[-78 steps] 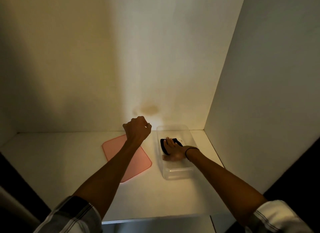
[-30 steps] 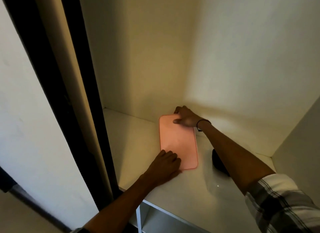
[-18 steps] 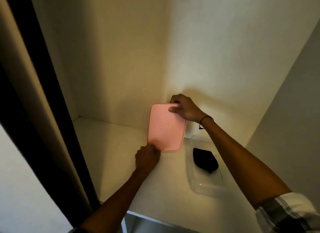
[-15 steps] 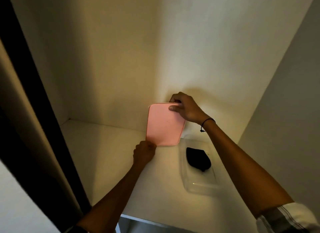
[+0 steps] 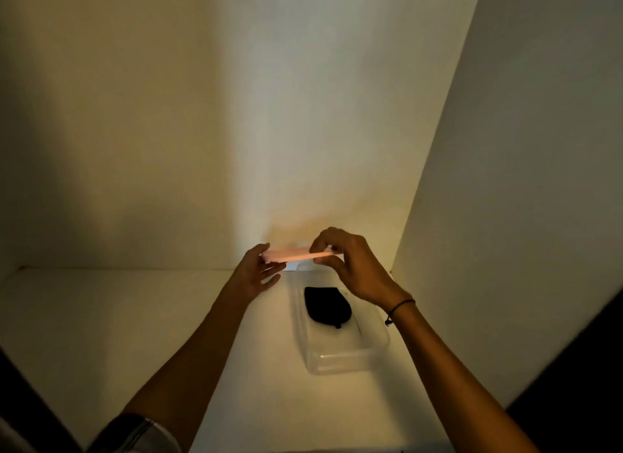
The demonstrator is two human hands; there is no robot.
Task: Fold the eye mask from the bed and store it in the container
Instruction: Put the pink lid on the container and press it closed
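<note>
The folded black eye mask [image 5: 327, 306] lies inside a clear plastic container [image 5: 340, 358] on a white shelf, toward the container's far end. A pink lid [image 5: 291, 254] is held edge-on and roughly level in the air above the container's far end. My right hand [image 5: 352, 267] pinches the lid's right end between thumb and fingers. My left hand [image 5: 258, 273] supports the lid's left end with thumb on top and fingers spread beneath it. The container is uncovered.
The white shelf [image 5: 135, 317] is a closet niche with a back wall [image 5: 236, 132] and a right side panel [image 5: 522, 182] close to the container. A dark door edge [image 5: 20, 402] shows at the lower left.
The lid was lifted off the shelf, tipped from upright to level and carried right over the container. The view swung right, centring on the container.
</note>
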